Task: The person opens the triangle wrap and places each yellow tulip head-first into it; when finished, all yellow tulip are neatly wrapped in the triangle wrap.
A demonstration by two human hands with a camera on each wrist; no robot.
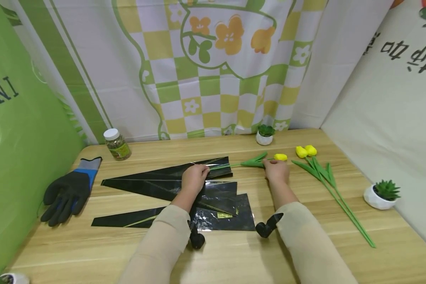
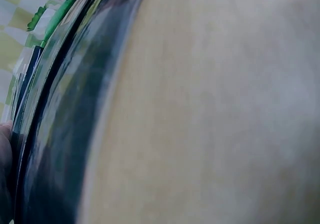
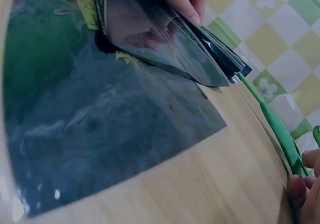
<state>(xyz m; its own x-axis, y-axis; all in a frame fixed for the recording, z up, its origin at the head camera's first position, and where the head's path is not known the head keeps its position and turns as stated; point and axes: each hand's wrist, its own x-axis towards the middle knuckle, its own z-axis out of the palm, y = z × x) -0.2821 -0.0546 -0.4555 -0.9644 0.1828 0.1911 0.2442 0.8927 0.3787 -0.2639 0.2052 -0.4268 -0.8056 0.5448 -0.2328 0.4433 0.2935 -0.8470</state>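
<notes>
Along the black flower sleeve [image 1: 156, 187], the left hand [image 1: 194, 180] pinches its edge; right of the sleeve, the right hand [image 1: 278, 172] grips one yellow tulip [image 1: 250, 162], stem apparently partly inside. Likely step: stem insertion. Next move requires straight leftward feeding.

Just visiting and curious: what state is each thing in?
Upper black wrapper, pinched near its wide end
Lower black wrapper, lying flat
Held tulip, stem reaching the upper wrapper
Loose tulips, lying down
Left grip, pinching upper wrapper
Right grip, holding tulip
Jar, upright, lid on
Glove, lying flat
Potted plants, upright
</notes>
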